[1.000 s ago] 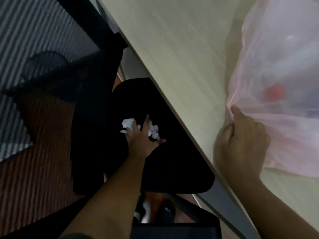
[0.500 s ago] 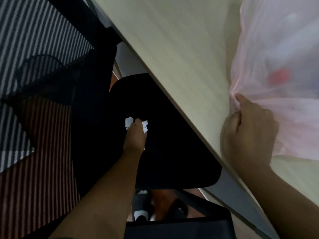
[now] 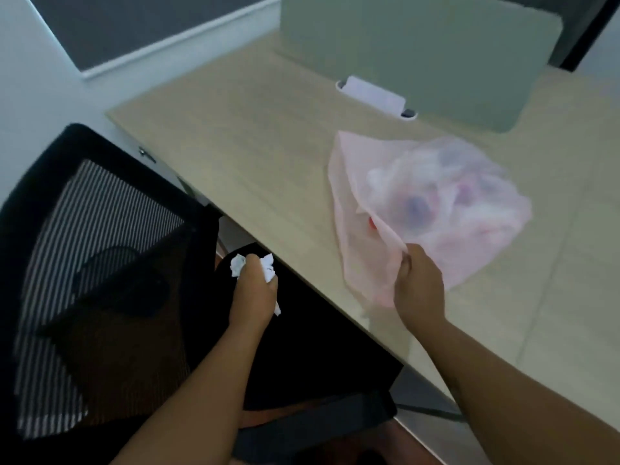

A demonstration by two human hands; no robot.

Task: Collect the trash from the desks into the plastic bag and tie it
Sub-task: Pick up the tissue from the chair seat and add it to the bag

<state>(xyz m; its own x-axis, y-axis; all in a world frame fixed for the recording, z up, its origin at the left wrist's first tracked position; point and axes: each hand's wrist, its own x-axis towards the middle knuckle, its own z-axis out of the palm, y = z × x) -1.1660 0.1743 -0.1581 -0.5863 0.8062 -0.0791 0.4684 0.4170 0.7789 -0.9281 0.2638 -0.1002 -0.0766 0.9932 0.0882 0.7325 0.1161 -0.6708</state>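
Note:
A pale pink plastic bag lies on the light wooden desk, bulging with blurred trash seen through its skin. My right hand pinches the bag's near edge at the desk's front. My left hand is closed around crumpled white paper, which sticks out on both sides of the fist. That hand hovers above the black chair seat, just below the desk edge.
A black mesh chair back stands at the left, pushed against the desk. A grey-green divider panel rises at the desk's far side, with a white cable tray at its foot. A dark board hangs on the wall at the upper left.
My left hand closed on the crumpled paper lying on the chair seat and lifted it. The view rose from under the desk to take in the desktop. My right hand kept its grip on the bag.

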